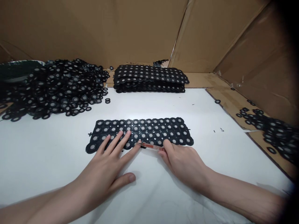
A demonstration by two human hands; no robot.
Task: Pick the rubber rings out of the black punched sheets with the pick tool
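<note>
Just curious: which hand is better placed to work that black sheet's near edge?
Probably right: the right hand holds a thin reddish tool there; the left hand lies flat on the sheet.

Bare left hand [109, 168] lying flat, palm down, fingers [116, 141] spreading forward, thumb sticking out to the right. Bare right hand [184, 163] curling palm-down, fingertips pinching together toward the left. Both forearms angling in from the lower corners, wrists low.
</note>
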